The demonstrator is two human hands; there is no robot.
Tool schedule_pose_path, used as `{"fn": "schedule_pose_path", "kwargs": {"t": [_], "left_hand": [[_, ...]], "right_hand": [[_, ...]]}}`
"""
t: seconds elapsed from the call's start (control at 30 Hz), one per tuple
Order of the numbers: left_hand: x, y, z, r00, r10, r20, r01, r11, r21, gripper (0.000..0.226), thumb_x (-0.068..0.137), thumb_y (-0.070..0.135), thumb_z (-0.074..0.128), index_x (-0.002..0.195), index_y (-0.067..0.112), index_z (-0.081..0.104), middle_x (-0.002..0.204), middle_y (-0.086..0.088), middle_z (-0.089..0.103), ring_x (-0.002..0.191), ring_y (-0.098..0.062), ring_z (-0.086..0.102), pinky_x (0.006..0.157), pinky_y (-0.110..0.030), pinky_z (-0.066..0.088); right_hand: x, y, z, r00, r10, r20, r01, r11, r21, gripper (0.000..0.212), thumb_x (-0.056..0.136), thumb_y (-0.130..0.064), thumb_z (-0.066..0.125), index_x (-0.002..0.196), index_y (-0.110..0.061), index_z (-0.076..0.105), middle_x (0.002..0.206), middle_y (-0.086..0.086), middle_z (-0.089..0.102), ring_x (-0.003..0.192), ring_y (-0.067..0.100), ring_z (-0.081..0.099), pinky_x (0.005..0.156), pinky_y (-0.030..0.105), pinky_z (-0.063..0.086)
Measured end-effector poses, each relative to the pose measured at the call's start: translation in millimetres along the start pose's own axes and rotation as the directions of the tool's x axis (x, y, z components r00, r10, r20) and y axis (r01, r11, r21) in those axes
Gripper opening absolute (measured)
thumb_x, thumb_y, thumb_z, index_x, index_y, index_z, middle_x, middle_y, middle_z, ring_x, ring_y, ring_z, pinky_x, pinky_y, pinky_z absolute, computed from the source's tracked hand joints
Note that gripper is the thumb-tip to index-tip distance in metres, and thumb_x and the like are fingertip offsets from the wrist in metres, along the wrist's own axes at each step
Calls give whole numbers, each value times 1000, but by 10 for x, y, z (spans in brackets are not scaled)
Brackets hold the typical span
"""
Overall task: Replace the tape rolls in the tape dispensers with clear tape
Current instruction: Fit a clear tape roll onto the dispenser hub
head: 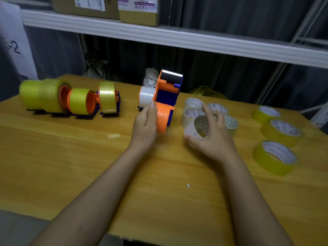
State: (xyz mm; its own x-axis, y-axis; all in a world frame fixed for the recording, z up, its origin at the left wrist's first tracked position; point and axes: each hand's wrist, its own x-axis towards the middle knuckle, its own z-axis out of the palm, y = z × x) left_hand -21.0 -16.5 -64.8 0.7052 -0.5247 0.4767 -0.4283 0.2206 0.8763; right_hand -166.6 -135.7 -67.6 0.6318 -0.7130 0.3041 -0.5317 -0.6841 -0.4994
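Observation:
An orange and blue tape dispenser (166, 96) stands mid-table with a clear roll (146, 96) mounted on its left side. My left hand (145, 125) grips its orange handle. My right hand (211, 135) holds a clear tape roll (197, 128) just right of the dispenser, thumb under it and fingers over the top. Several more clear rolls (216, 108) lie behind that hand. To the left stand several dispensers (108, 100) loaded with yellow tape.
Three loose yellow rolls (275, 157) lie along the right side of the wooden table (71, 157). A white shelf (177, 38) with cardboard boxes (138, 9) runs overhead at the back. A crumpled white wad (150, 77) sits behind the dispenser.

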Motion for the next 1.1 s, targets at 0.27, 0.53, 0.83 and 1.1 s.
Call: {"fn": "schedule_pose_path", "kwargs": {"t": [0.27,0.53,0.83,1.1], "left_hand": [[-52,-82,34,1000,4,28,-5,999,34,36,104,24,30,76,8,46,62,-2,41,54,-6,40,50,-17,31],[-94,-39,122,998,23,55,-25,999,24,38,104,21,31,68,19,42,58,5,40,49,-1,40,49,-14,31],[-160,152,357,993,70,96,-69,998,-15,38,104,20,31,67,18,39,56,5,38,47,-1,39,48,-13,30],[-216,438,823,964,181,196,-186,982,12,38,104,22,32,68,26,40,55,6,39,48,-4,43,48,-14,31]], "right_hand": [[11,40,135,997,-28,70,43,975,-216,115,64,-61,77,151,-36,6,148,3,28,134,26,25,110,42,23],[40,60,208,999,-45,-7,43,986,-160,98,70,-71,65,150,-30,26,154,4,24,139,26,21,112,45,29],[-99,331,-282,958,-135,-255,57,955,-291,23,90,-26,59,108,-14,68,108,5,65,104,28,50,86,37,36],[-322,799,-688,957,242,-161,-286,882,-375,63,85,-62,54,137,-27,47,144,4,39,135,28,27,109,44,26]]}}
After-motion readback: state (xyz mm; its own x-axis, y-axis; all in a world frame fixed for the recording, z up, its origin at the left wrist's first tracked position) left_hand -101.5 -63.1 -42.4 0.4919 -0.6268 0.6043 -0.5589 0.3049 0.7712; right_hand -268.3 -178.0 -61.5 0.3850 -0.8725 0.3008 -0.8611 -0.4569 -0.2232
